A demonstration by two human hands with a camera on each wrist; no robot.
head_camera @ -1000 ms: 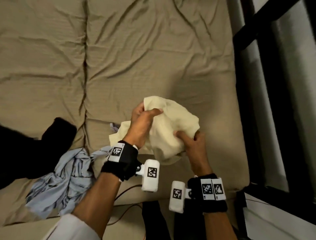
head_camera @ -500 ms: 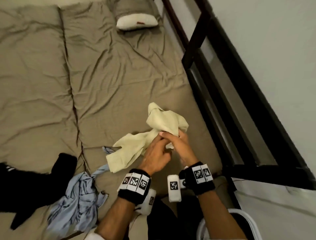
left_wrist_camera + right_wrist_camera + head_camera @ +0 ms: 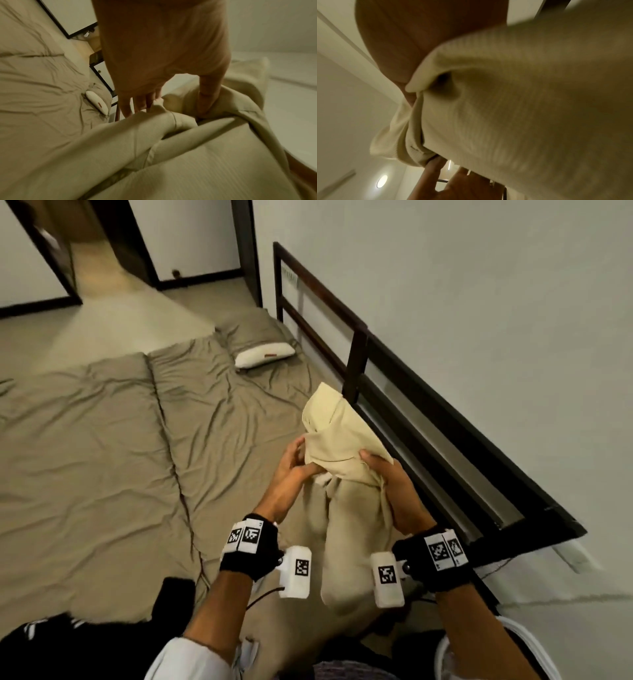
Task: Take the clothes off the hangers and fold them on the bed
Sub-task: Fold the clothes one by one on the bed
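Head view: I am lifting the cream garment (image 3: 346, 474) clear of the bed (image 3: 102, 467), where it was bunched a second ago; my left hand (image 3: 291, 470) and right hand (image 3: 390, 484) are gripping its upper folds beside the bed rail (image 3: 428, 419).

Left wrist view: fingers (image 3: 208, 97) are pinching cloth.

Right wrist view: cloth is filling the frame. Folding is not begun, I judge.

so the cream ribbed top (image 3: 346, 440) is bunched up and held in the air over the tan bed (image 3: 102, 457), its loose end hanging down, with a black garment (image 3: 44, 642) lying at the bed's near edge
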